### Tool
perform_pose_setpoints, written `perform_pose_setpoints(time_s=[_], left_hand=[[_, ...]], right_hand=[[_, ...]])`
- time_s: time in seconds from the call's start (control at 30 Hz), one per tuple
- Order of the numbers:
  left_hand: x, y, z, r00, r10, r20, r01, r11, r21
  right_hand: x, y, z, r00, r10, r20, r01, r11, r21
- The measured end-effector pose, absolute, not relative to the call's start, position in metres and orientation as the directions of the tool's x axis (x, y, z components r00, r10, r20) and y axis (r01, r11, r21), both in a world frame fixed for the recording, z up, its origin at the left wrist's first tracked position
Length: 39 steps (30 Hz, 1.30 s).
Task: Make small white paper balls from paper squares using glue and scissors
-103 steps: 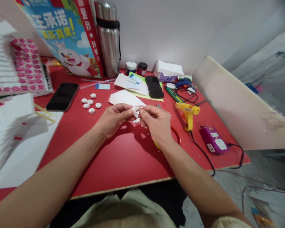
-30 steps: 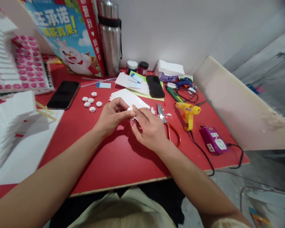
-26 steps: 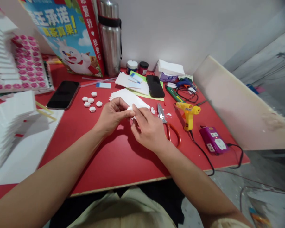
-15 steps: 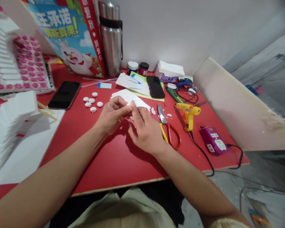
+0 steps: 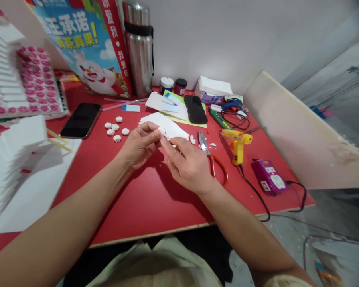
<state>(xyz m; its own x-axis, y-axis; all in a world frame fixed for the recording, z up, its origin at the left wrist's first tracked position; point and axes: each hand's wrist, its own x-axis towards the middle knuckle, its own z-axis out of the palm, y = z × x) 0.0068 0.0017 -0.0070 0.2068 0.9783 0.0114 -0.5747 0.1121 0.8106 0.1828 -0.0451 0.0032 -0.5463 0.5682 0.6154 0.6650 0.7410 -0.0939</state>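
The left hand (image 5: 139,147) is pinching a small, white, rounded piece of soft-looking material (image 5: 162,130) between thumb and fingertips, its grip narrow. The right hand (image 5: 188,163) is curling inward, its fingertips meeting the left hand's beside that piece; whether it is also gripping the piece, I cannot tell. Both hands are working above a red, smooth-topped table (image 5: 131,211).

Six small, white, rounded pieces (image 5: 115,127) are lying in a loose cluster left of the left hand. A black, flat, rectangular phone (image 5: 80,120) is lying farther left of them. A stack of white, flat paper sheets (image 5: 175,126) is lying just beyond both hands, which are partly covering its near edge. White, crumpled scraps (image 5: 192,139) are lying just beyond the right hand.

Metal-bladed scissors with orange handles (image 5: 202,141) are lying just right of the right hand, partly hidden by it. A yellow plastic glue gun (image 5: 237,145) is standing farther right, and a purple, box-shaped power socket (image 5: 269,176) is sitting beyond that on the same side.
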Motion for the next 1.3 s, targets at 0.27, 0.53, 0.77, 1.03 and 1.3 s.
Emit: perform_pose_setpoints(time_s=[0.27,0.53,0.77,1.03,1.3], left_hand=[[0.007,0.000,-0.011,0.246,0.968,0.044,-0.513,0.092,0.853],[0.006,-0.007,-0.006,0.209,0.970,0.122,-0.268,-0.063,0.961],[0.004,-0.011,0.001,0.267,0.925,0.270,-0.095,-0.253,0.963],[0.004,-0.009,-0.004,0.222,0.938,0.266,-0.093,-0.251,0.964],[0.008,-0.012,-0.002,0.239,0.828,0.508,0.102,-0.542,0.834]], right_hand=[[0.181,-0.043,0.012,-0.118,0.794,0.597,0.409,0.586,-0.699],[0.175,-0.036,0.013,-0.114,0.979,0.167,0.019,0.170,-0.985],[0.175,-0.034,0.013,-0.077,0.985,0.155,0.017,0.157,-0.988],[0.176,-0.036,0.016,-0.092,0.980,0.178,0.036,0.182,-0.983],[0.183,-0.031,0.011,0.014,0.969,0.247,0.230,0.238,-0.944]])
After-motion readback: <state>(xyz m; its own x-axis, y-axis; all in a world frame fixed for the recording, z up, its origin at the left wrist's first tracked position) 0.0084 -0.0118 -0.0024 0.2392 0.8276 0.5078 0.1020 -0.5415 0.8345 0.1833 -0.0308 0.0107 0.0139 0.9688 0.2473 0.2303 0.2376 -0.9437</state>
